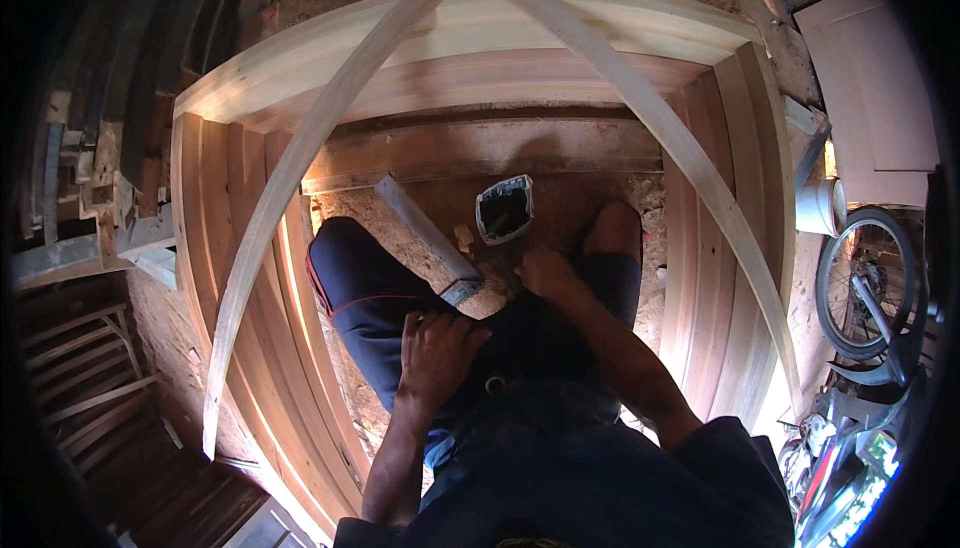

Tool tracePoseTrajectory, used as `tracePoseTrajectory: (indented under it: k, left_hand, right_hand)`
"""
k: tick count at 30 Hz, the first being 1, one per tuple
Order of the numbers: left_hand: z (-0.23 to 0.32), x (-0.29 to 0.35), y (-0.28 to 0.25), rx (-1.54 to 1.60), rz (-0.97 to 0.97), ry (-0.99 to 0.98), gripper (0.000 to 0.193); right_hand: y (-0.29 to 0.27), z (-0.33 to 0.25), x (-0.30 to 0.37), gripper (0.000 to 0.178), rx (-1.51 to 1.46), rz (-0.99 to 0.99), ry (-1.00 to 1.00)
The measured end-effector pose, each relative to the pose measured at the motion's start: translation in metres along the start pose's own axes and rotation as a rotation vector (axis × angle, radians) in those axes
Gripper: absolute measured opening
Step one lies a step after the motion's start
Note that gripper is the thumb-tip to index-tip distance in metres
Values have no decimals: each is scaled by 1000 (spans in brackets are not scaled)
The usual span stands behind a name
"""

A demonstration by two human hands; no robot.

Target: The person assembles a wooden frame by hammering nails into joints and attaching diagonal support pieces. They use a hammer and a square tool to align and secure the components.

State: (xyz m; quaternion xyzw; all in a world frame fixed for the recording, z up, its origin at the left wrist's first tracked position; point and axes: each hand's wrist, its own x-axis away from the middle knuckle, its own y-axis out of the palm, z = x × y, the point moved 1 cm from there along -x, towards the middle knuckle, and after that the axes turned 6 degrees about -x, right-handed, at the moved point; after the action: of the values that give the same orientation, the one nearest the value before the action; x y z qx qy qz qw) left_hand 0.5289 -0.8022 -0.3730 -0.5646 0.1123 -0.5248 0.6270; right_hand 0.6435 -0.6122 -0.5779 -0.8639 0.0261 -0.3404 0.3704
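Well, nearest of all, the left hand (437,353) lay on the dark pants (370,258), its fingers a bit bent and loose, with nothing seen in their grip. The right hand (548,273) was farther out, by the right knee, with its fingers curled in; I could not tell if they held a thing. It looked like a small job low down between the legs, or just a rest, inside the big wood frame (480,23). My guess was that a next move with two hands called for the left one to come off the leg.

Just past the hands lay a grey block (460,292), hard and worn, by the end of a long, straight, dusty bar (425,228). Near that sat a tub (481,216) with a white edge and a dark inside. The ground (590,193) was brown and rough.

The frame went around the legs at the left, right and far sides. Its boards were thick and flat, pinkish brown at the sides and pale yellow across the far top. Two strips (648,105), thin and greyish, lay over it and came together in a point, like a tent. Well off to the right were a round white bucket (820,206) and a bike wheel (865,283).
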Motion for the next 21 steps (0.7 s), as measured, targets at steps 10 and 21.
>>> tracePoseTrajectory:
  k: [10, 21]
  left_hand:
    - [2, -192, 44, 237, 387, 252, 23]
    - [-19, -217, 20, 97, -76, 380, 21]
  right_hand:
    - [101, 52, -47, 46, -588, 180, -261]
    - [-23, 9, 63, 52, -382, 107, -421]
